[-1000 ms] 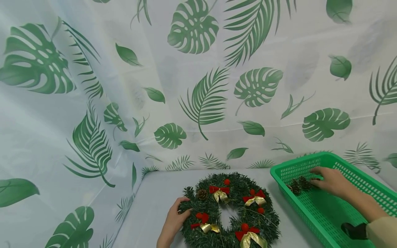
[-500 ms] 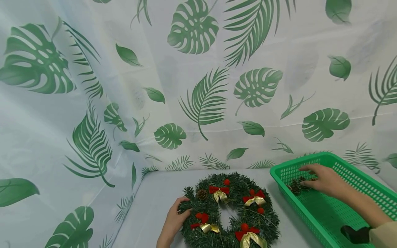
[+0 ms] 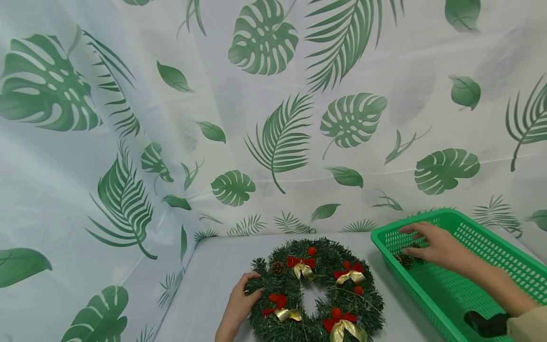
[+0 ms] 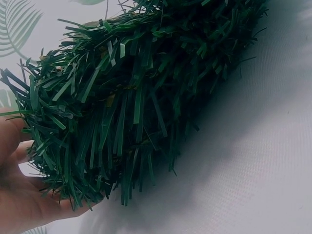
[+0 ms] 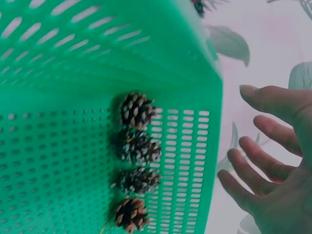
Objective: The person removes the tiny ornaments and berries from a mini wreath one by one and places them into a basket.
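Note:
A round green wreath [image 3: 367, 304] with red and gold bows, red berries and a pinecone lies on the white table. My left hand [image 3: 239, 304] grips its left edge; the left wrist view shows the fingers [image 4: 63, 208] partly tucked under the bristly wreath [image 4: 131, 107]. My right hand [image 3: 440, 249] hovers over the far end of a green basket, fingers spread, holding nothing. Below it, several pinecones [image 3: 403, 260] sit in the basket, partly hidden by the hand. In the right wrist view the pinecones [image 5: 138, 111] line up along the basket's end wall, apart from the hand [image 5: 278, 156].
The green plastic basket [image 3: 420, 295] with slotted walls stands right of the wreath. A dark object [image 3: 485, 324] shows beside the right sleeve [image 3: 527, 325]. White sheets [image 3: 290, 204] with green leaf prints hang behind and on the left of the table [image 3: 205, 285].
My right hand has shifted left and slightly up over the basket, covering more of the pinecones in the head view. The left hand and wreath have stayed put.

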{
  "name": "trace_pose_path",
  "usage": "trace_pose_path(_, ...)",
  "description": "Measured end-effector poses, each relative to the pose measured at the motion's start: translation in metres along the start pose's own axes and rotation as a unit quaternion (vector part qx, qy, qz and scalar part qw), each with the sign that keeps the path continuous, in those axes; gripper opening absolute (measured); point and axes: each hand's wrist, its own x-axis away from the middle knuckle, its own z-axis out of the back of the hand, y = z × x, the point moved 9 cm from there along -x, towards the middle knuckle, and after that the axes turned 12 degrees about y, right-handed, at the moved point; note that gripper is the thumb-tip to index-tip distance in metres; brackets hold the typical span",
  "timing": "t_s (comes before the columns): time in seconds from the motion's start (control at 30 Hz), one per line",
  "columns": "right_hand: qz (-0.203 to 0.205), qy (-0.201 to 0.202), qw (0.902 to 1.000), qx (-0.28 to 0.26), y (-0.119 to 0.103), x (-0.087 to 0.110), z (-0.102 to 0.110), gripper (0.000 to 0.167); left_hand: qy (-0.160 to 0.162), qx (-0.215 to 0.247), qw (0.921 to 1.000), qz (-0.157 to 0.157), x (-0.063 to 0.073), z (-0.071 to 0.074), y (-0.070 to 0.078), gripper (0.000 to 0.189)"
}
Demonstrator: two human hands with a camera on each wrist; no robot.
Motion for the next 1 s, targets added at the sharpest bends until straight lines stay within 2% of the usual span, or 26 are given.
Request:
trace_pose_path(0.47,0.039,0.026,0.9978,-0.048,-0.05,-0.011,0.003,0.036,-0.003,0.005,1.0,-0.002,0.002,0.001,0.002,0.042)
trace_pose_path(1.0,0.029,-0.001,0.9967,-0.076,-0.071,-0.015,-0.017,0.035,-0.005,0.009,0.9999,-0.008,0.002,0.0,0.001,0.042)
